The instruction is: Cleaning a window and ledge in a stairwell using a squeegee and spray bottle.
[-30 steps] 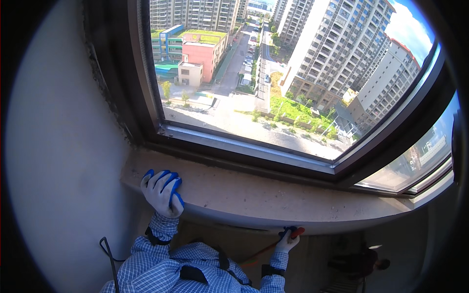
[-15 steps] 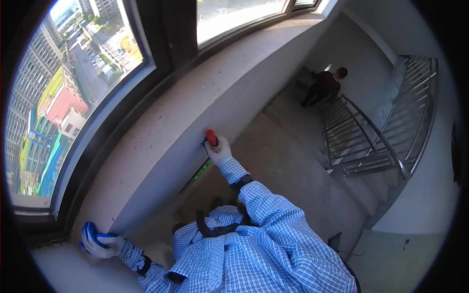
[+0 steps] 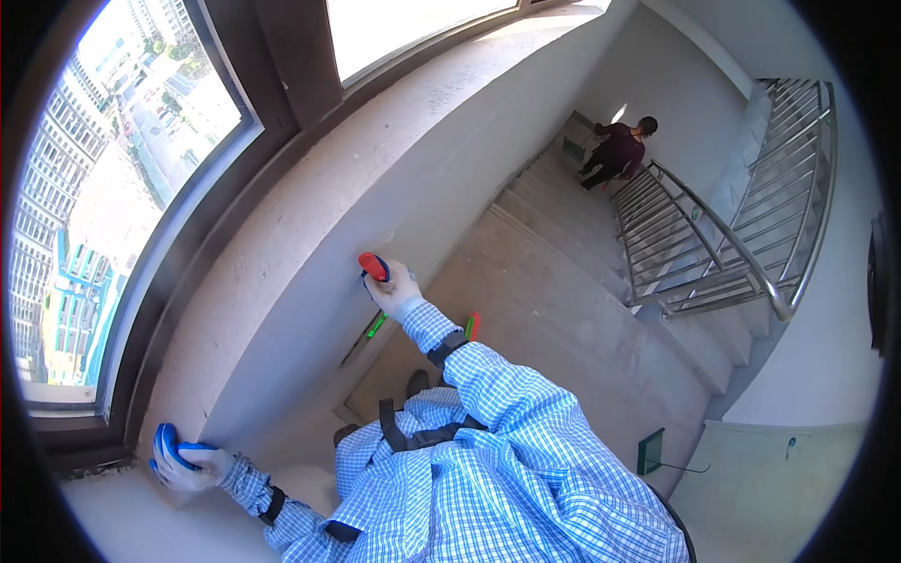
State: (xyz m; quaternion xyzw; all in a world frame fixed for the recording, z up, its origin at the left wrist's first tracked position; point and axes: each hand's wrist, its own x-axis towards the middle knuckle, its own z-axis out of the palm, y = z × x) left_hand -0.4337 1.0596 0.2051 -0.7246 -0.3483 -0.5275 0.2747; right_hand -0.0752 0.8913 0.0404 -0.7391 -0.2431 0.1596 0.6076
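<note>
My right hand (image 3: 395,286), in a white and blue work glove, is closed around a red-ended handle (image 3: 374,266) beside the wall under the window. Most of the handle is hidden by the hand and sleeve. Past my right forearm a green and red brush head (image 3: 472,327) shows at the floor; whether it belongs to that handle, I cannot tell. A thin green strip (image 3: 377,326) lies along the wall below the hand. My left hand (image 3: 190,460), gloved alike, rests on the near corner of the window sill (image 3: 272,253), thumb apart from the fingers, holding nothing visible.
Stairs (image 3: 554,225) lead down at the far right, beside a metal railing (image 3: 718,249). A person in dark clothes (image 3: 619,150) stands on them near the wall. A green dustpan (image 3: 650,451) with a thin handle lies right of my body. A dark-framed window (image 3: 282,84) is on the left.
My right hand has shifted slightly left with the handle. More of the green and red brush head shows now. The left hand keeps its place on the sill, and the picture has grown brighter.
</note>
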